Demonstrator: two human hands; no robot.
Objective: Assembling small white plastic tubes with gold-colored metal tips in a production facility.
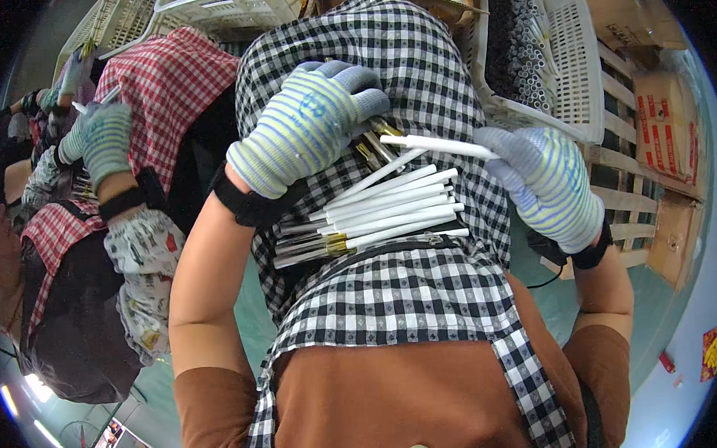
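Across my lap lies a bundle of slim white tubes (394,210), side by side, with clear or metallic rods and gold-coloured collars at their left ends. My right hand (549,185), in a striped knit glove, pinches one end of a white tube (439,145) whose other end points left toward my left hand. My left hand (305,125), gloved alike, curls over shiny metal rods with gold-coloured parts (371,149); its palm side is hidden. One more white tube slants up from the bundle beneath the held one.
A white plastic crate (572,46) at the upper right holds many dark and white tubes. A wooden pallet (624,186) and cardboard carton (666,131) stand to the right. Another crate (226,10) is at the far left. A co-worker's gloved hand (104,140) works on my left.
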